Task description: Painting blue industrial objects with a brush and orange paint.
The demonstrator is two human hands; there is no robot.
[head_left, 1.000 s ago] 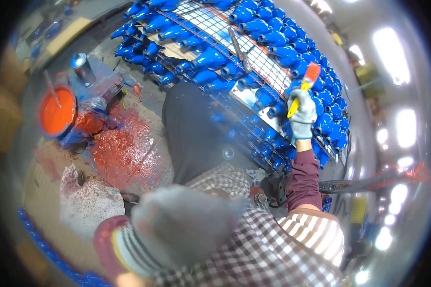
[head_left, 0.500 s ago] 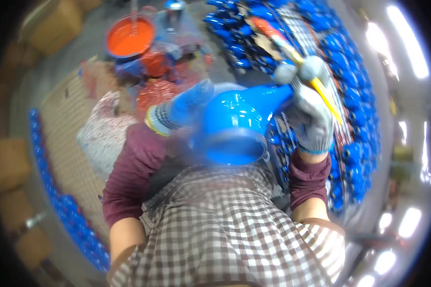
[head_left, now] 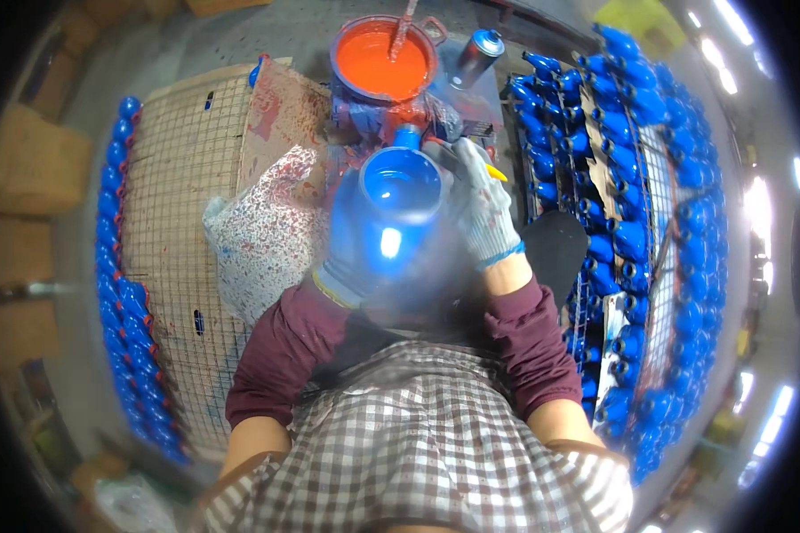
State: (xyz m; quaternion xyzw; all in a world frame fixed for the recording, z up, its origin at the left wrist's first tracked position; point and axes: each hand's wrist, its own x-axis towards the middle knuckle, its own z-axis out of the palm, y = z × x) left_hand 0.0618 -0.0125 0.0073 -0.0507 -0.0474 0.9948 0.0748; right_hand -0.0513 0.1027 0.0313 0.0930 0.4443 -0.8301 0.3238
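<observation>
Red-edged blue pieces [head_left: 108,213] lined up at 9 o'clock. Left hand [head_left: 340,259] wrapped on the side of the blue vessel [head_left: 391,235], finger detail blurred; vessel held near centre, neck toward 12. Orange paint [head_left: 369,60] placed beyond it at 12. Brush [head_left: 496,173] gripped in right hand [head_left: 486,206], just beside the neck. Racked pieces [head_left: 627,164] at 2-4. Judged step: neck rim being coated. Next move: vessel to be turned steadily against bristles.

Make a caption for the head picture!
Gloved hands hold a glossy blue narrow-necked piece and yellow-handled brush near orange paint.
</observation>
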